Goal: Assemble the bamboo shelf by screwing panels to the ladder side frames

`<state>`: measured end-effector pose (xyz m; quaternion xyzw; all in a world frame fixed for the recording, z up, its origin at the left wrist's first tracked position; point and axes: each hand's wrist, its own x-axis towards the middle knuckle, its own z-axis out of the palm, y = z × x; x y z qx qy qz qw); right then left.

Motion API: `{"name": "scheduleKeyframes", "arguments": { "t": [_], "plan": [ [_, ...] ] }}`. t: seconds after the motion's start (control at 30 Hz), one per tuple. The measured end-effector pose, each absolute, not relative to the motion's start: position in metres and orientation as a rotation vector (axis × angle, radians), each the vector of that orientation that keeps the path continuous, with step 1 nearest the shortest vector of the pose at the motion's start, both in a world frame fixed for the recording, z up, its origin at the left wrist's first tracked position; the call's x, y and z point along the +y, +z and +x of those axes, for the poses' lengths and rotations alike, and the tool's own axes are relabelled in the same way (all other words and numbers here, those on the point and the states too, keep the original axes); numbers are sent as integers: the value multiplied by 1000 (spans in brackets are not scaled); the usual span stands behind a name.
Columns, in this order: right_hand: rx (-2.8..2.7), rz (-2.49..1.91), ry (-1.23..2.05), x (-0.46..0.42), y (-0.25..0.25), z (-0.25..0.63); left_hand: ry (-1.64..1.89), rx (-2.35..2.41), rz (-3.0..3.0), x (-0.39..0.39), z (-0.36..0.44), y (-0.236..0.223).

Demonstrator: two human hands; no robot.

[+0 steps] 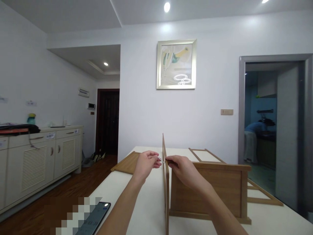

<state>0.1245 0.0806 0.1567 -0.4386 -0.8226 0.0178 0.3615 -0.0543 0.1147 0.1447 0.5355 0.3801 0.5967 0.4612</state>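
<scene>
Phone (pixel 94 222) on worktop (pixel 146 209) | wooden frame (pixel 167 199) upright beside wooden box (pixel 210 189); might tip if right hand (pixel 181 166), apparently pinching its edge, loosens | left hand (pixel 145 164) pinches thin white rod (pixel 160 160) by the frame; a slack grip could drop it | beyond, wall picture (pixel 176 64)

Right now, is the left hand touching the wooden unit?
Apart. The head view shows the left hand on the left side of the upright frame, and the wooden unit on the right.
</scene>
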Motion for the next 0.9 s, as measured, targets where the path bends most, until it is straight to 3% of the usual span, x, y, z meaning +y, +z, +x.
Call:
{"name": "scheduleKeyframes", "arguments": {
  "t": [0.9],
  "plan": [
    [-2102,-1059,215,76,160,127,1401,981,1336,108,-60,149]
  ]
}}
